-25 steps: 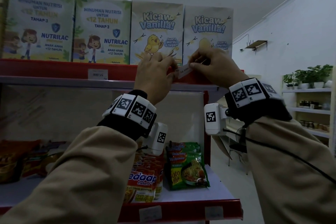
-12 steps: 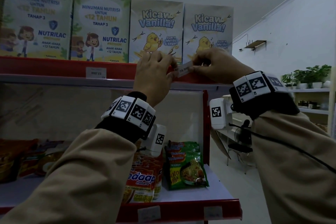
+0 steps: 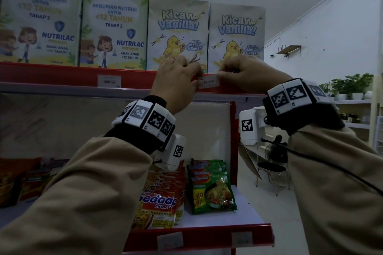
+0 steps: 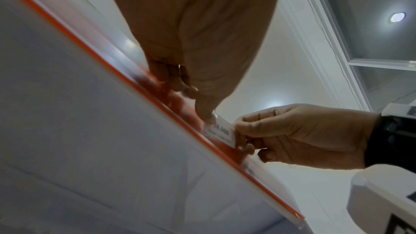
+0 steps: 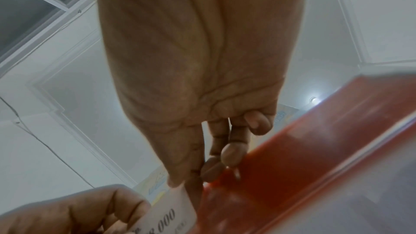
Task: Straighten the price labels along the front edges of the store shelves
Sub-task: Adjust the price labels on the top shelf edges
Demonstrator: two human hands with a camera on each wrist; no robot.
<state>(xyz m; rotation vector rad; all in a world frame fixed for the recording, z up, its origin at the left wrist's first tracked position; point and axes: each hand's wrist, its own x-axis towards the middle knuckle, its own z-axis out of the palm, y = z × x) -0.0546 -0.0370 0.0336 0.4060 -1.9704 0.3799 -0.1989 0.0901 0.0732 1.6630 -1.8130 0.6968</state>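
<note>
A white price label (image 3: 209, 83) (image 4: 221, 134) (image 5: 171, 213) reading 58.000 lies nearly level against the red front strip (image 3: 62, 76) of the top shelf. My left hand (image 3: 178, 80) (image 4: 207, 113) pinches its left end with curled fingers. My right hand (image 3: 242, 76) (image 5: 180, 182) pinches its right end between thumb and fingers. A second label (image 3: 109, 81) sits further left on the same strip, upside down. Two more labels (image 3: 170, 240) are on the lower shelf's red edge.
Nutrilac boxes (image 3: 116, 29) and Kicaw Vanilla boxes (image 3: 178, 33) stand on the top shelf just behind my hands. Noodle packs (image 3: 209, 186) lie on the lower shelf. To the right are an aisle, a chair (image 3: 271, 170) and a wall shelf with plants (image 3: 350, 87).
The 58.000 label was tilted, right end up; now it lies almost level on the red strip. Both hands kept hold of it and shifted slightly down.
</note>
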